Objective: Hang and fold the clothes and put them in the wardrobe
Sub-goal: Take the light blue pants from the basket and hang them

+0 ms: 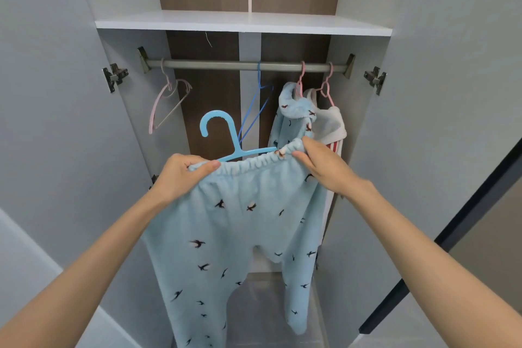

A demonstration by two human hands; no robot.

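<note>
Light blue fleece trousers (231, 234) with a small bird print hang in front of the open wardrobe. My left hand (180, 175) grips the left end of their elastic waistband, and my right hand (324, 167) pinches the right end. A light blue plastic hanger (226, 135) sits inside the waistband, its hook pointing up and left, below the grey rail (248, 65). The hanger's lower arms are hidden by the cloth.
On the rail hang an empty pink hanger (166, 104) at the left, a thin blue wire hanger (260, 104) in the middle, and at the right a matching blue bird-print top (293, 118) and a white garment (330, 124) on pink hangers. A white shelf (243, 22) lies above. Both doors stand open.
</note>
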